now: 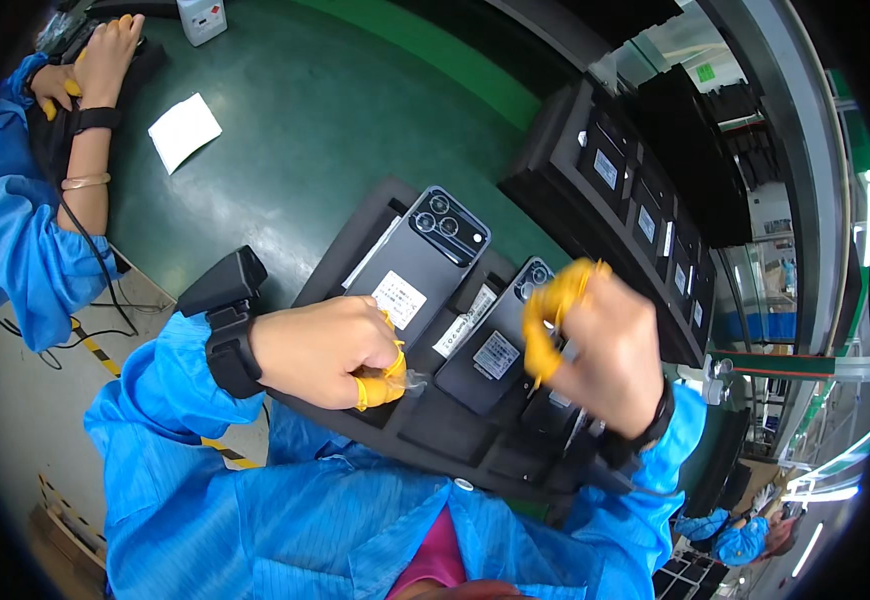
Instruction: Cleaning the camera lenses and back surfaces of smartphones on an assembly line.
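Note:
My left hand (333, 352), in yellow finger covers, pinches a crumpled bit of clear plastic film (415, 383) at the near edge of a black foam tray (435, 432). Beside it lies a large dark smartphone (421, 262), back up, with a triple camera and a white label. A second dark smartphone (490, 350), also labelled, rests tilted in the tray to its right. Over that phone's right side hovers my right hand (600, 345), blurred, its yellow-covered fingers curled together. Whatever those fingers hold is not clear. Another dark labelled device (553, 408) is partly hidden beneath this hand.
A stack of black foam trays (595, 190) with labelled devices stands to the right. White paper (185, 133) and a white bottle (202, 20) are on the green table (285, 110). At the far left, a co-worker's hands (95, 65) rest near a dark object.

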